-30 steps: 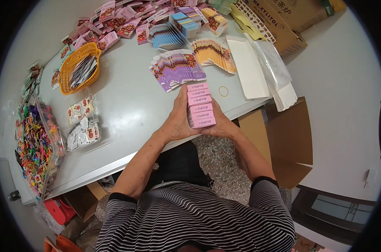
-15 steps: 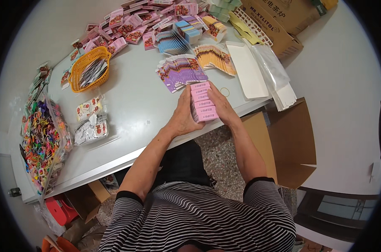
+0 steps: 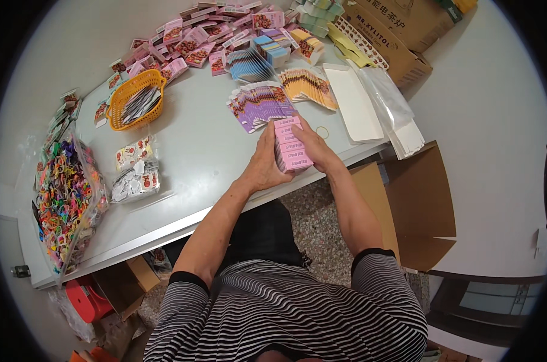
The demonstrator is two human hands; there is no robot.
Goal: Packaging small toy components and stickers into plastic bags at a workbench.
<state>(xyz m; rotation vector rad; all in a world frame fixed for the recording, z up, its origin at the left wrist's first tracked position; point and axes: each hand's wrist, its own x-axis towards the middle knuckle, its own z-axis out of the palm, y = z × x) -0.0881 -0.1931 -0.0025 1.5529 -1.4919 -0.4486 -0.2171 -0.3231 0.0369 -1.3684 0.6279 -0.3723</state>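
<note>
We clamp pink boxes (image 3: 293,148) between left hand (image 3: 264,161) and right hand (image 3: 317,151). The right has shifted higher, likely steadying them.

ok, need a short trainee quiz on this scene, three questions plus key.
1. What do the left hand and right hand hold together?
A) a coil of rope
B) a row of pink boxes
C) a pair of scissors

2. True or false: the yellow basket stands to the left of both hands.

3. Fill in: the fanned stack nearest the pink boxes is mainly ____ in colour.

Key: 1 B; 2 true; 3 purple.
</note>
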